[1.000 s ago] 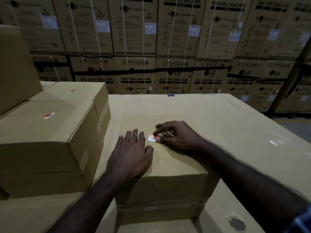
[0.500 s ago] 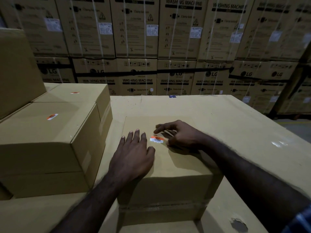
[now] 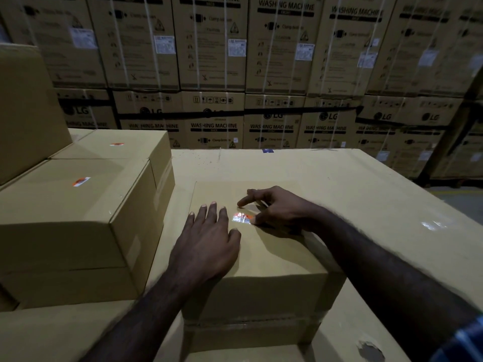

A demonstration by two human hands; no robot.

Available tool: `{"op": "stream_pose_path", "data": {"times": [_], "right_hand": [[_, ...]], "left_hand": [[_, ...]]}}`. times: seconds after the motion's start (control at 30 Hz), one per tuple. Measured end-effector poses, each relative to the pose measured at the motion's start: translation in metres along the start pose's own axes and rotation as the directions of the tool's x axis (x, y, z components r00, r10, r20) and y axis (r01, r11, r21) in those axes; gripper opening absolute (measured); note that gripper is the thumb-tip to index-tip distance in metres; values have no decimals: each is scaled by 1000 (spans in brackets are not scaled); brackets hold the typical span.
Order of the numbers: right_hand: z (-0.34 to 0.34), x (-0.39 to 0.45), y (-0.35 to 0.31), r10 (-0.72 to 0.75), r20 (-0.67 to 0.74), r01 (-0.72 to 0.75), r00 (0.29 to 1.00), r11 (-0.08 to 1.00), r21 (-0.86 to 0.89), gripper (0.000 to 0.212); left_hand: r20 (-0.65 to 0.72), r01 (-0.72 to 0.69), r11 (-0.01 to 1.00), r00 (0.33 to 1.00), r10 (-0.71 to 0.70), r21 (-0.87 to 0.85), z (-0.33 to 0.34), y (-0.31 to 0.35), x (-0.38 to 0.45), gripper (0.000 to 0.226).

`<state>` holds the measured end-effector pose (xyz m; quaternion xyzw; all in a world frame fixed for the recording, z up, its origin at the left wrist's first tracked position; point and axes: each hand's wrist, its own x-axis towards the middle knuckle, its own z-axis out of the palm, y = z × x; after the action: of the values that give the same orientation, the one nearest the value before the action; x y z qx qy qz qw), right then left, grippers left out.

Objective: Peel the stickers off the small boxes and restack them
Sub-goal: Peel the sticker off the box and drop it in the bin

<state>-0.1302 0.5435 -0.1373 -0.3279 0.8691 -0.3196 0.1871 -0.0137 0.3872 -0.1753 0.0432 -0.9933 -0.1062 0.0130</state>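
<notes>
A small brown box (image 3: pixel 274 259) sits in front of me on a large carton (image 3: pixel 366 199). An orange and white sticker (image 3: pixel 241 218) lies on its top, glinting. My left hand (image 3: pixel 206 246) presses flat on the box top, fingers spread, just left of the sticker. My right hand (image 3: pixel 274 207) hovers over the sticker's right end with its thumb tip touching that edge and its forefinger stretched out above. To the left stand two more small boxes, a near one (image 3: pixel 65 220) and a far one (image 3: pixel 125 147), each with an orange sticker (image 3: pixel 81 181) on top.
A taller plain carton (image 3: pixel 23 113) rises at the far left. A wall of strapped washing machine cartons (image 3: pixel 274 61) fills the background. The large carton's surface has a torn hole (image 3: pixel 369 350) near its front right corner. Floor shows at the right edge (image 3: pixel 460 202).
My right hand has shifted slightly, thumb working at the sticker's right edge and forefinger lifting. The sticker stays on the box. My left hand has stayed flat.
</notes>
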Motion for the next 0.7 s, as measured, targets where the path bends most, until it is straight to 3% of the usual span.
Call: {"op": "stream_pose_path", "data": {"times": [0.4, 0.7], "right_hand": [[11, 2, 8, -31, -106, 29, 994, 999, -19, 43], [8, 0, -1, -15, -49, 17, 999, 999, 48, 37]], "left_hand": [[20, 7, 1000, 1000, -7, -7, -4, 3, -2, 62], [25, 5, 1000, 1000, -5, -10, -4, 2, -2, 62]]}}
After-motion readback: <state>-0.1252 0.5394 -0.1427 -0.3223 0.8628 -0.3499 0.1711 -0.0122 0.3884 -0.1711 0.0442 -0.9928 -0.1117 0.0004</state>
